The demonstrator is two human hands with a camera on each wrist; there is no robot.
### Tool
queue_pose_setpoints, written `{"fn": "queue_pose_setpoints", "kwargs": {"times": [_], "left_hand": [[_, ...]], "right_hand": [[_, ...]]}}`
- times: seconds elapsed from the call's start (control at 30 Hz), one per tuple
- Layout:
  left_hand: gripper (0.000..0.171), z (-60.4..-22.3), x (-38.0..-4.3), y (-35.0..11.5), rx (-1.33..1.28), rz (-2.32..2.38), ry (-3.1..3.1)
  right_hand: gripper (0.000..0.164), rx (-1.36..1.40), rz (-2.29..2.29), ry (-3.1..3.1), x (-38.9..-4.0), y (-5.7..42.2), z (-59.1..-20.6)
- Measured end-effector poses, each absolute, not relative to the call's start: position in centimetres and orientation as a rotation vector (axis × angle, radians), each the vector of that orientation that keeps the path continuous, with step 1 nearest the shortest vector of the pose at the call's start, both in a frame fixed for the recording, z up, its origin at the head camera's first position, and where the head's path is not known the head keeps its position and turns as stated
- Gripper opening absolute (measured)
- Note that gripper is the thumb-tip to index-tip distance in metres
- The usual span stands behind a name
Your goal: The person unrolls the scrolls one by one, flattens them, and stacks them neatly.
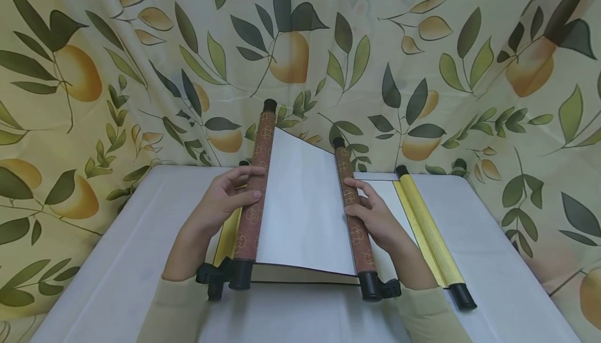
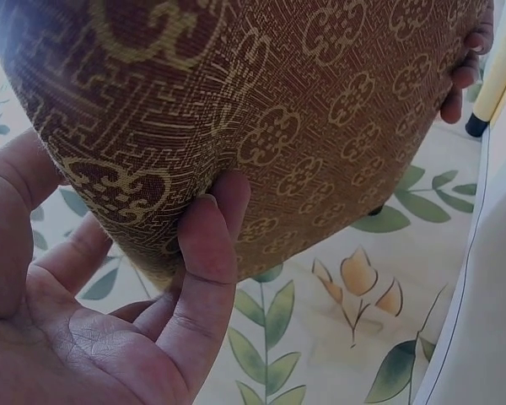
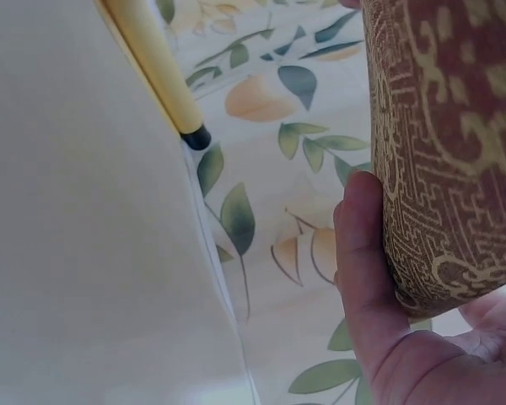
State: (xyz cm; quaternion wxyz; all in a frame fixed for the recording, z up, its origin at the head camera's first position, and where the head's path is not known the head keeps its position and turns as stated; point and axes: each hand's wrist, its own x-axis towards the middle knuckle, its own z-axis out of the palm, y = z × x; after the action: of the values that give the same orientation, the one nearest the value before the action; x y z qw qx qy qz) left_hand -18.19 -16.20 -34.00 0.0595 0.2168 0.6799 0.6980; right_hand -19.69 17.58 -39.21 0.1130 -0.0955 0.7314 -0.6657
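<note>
A reddish-brown brocade scroll [image 1: 302, 197], partly unrolled, is held tilted up above the table, its blank white face toward me. My left hand [image 1: 220, 199] grips its left roll [image 1: 249, 223], thumb in front. On the thinner right roll [image 1: 357, 238] my right hand [image 1: 375, 217] has a similar grip. Both rolls have black end knobs. In the left wrist view, fingers press the patterned back [image 2: 337, 110]. The right wrist view shows my right hand [image 3: 396, 354] around the brocade edge [image 3: 447, 169].
Behind and below lies an opened yellow scroll [image 1: 434, 233] with black knobs; its left roller [image 1: 227, 236] is mostly hidden. The white table [image 1: 103, 259] ends at a curtain [image 1: 291, 56] printed with fruit and leaves.
</note>
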Motion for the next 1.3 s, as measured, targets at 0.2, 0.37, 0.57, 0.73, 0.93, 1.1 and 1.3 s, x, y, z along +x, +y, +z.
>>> {"fn": "queue_pose_setpoints", "kwargs": {"times": [0.2,0.37,0.57,0.73,0.93,1.1,1.3], "left_hand": [[0.043,-33.83,-18.12,-16.29,0.679,2.120,2.054],[0.044,-33.73,-18.01,-16.31,0.682,2.122,2.063],[0.045,-33.73,-18.08,-16.44,0.689,2.122,2.069],[0.044,-33.70,-18.06,-16.66,0.702,2.127,2.094],[0.043,-33.80,-18.15,-16.88,0.699,2.137,2.082],[0.043,-33.68,-18.15,-17.01,0.712,2.137,2.094],[0.044,-33.51,-18.03,-17.12,0.718,2.154,2.085]], "right_hand": [[0.057,-0.265,-1.940,2.145,-19.71,17.62,-39.15],[0.056,-0.280,-1.954,2.150,-19.73,17.85,-39.08],[0.058,-0.308,-1.940,2.161,-19.80,17.98,-39.25],[0.058,-0.282,-1.931,2.170,-19.87,17.93,-39.30],[0.057,-0.260,-1.937,2.150,-19.83,17.90,-39.21],[0.055,-0.258,-1.953,2.144,-19.90,17.98,-39.26],[0.054,-0.264,-1.949,2.134,-19.88,18.08,-39.21]]}}
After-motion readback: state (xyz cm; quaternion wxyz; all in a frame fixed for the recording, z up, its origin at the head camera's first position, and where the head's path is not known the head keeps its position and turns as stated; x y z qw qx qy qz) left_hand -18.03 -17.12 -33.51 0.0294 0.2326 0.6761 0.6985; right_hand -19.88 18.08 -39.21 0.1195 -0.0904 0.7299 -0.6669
